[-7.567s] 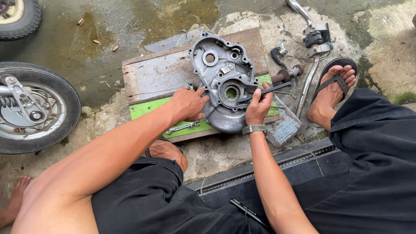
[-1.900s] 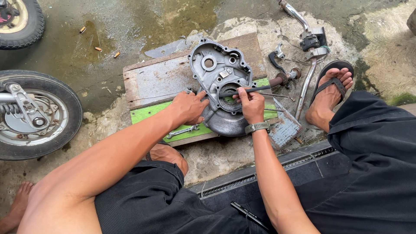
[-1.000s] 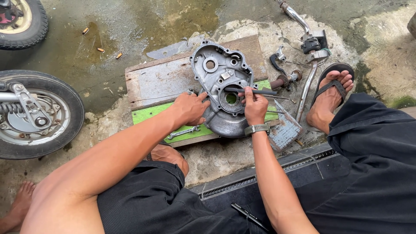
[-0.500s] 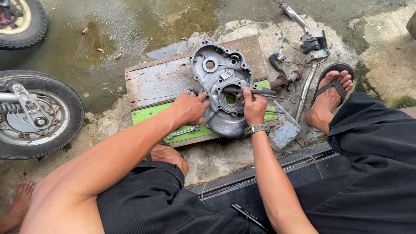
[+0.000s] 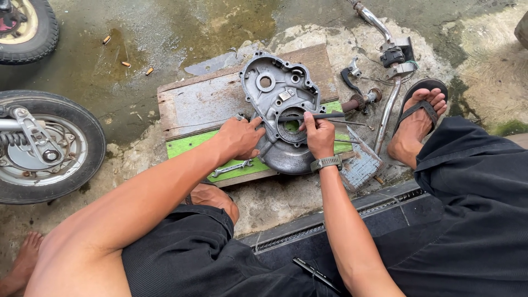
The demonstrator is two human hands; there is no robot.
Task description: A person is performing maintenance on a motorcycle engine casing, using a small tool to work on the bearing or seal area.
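Working step: prying or scraping inside the round opening of the grey engine cover (image 5: 281, 118), by my judgement; the thin dark rod tool (image 5: 316, 116) lies across that opening.
Engine cover: it lies flat, inner face up, on the wooden board (image 5: 203, 102) and the green plank (image 5: 190, 147), which serve as the surface on the wet concrete ground.
Right hand: the right hand (image 5: 319, 136) is closed around the near end of the rod tool, just at the cover's lower right, with a wristwatch (image 5: 325, 163) on the wrist.
Left hand: the left hand (image 5: 241, 137) is pressed against the cover's left edge with fingers curled on it, bracing rather than lifting; I cannot tell how firm the grip is.
Left of the cover: a small spanner (image 5: 231, 168) lies on the green plank below the left hand; further left stands a scooter wheel (image 5: 47, 146).
Right of the cover: a chrome handlebar piece (image 5: 388, 107) lies on the ground, and beyond it a foot in a sandal (image 5: 418, 118).
Next move calls for: keeping the cover from sliding on the planks while the rod tip is levered against the bore rim, so steady downward pressure from the left hand and a short, controlled stroke from the right.
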